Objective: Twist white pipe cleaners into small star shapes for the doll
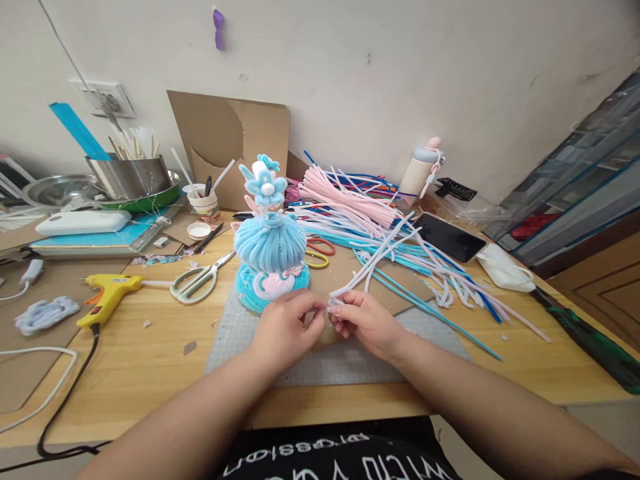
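Several white pipe cleaners (373, 265) stick up and to the right from my right hand (369, 321), whose thumb and fingers are closed on their lower ends. My left hand (291, 321) meets it from the other side, thumb and forefinger pinched at the same ends; the exact contact is partly hidden by the fingers. Just behind my left hand stands a light-blue figure (270, 243) made of pipe cleaners, with a ribbed rounded skirt and flowers on top. Its round blue base (246, 293) rests on a grey cutting mat (225, 347).
A yellow glue gun (113, 297) and green-handled scissors (200, 283) lie to the left. Pink pipe cleaners (345, 200) and blue ones (425, 293) are heaped behind my hands. A phone (450, 237), a bottle (421, 175) and a paper cup (204, 203) stand or lie farther back.
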{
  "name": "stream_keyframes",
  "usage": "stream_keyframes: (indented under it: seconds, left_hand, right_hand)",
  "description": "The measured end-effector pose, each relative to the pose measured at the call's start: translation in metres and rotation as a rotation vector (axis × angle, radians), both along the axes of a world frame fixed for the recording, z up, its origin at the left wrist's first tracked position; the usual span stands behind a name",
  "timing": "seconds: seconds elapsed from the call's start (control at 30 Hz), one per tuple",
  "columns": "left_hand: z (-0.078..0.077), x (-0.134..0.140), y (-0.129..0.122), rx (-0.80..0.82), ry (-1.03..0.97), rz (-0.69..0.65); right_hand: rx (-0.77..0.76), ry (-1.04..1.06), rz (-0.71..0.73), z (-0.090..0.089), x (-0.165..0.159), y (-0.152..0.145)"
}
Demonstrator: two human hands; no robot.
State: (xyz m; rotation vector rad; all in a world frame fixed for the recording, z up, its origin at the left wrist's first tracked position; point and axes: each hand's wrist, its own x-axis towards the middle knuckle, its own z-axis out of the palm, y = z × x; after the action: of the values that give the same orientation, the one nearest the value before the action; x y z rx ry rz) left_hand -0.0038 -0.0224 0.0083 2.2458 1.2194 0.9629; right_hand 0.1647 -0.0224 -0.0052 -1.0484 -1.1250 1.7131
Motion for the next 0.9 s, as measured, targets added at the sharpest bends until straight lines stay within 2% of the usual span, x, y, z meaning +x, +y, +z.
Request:
stream_keyframes:
  seconds: [0.2,0.67,0.77,0.9]
  left_hand:
    - [0.003,-0.003,-0.001,0.009,0.000,-0.017]
    - [0.002,0.005,-0.006,-0.070,-0.106,0.039]
    - [0.000,0.008,-0.009,-0.146,-0.228,0.056]
    - [0.001,0.008,-0.006,-0.354,-0.482,0.046]
  right_hand:
    - [-0.007,0.010,0.025,0.002,0.002,0.001]
    - [0.139,-0.027,0.075,0.002,-0.004,-0.005]
    - [0.166,-0.013,0.096,0.000,-0.004,-0.006]
    - [0.184,0.021,0.072,-0.002,-0.004,-0.007]
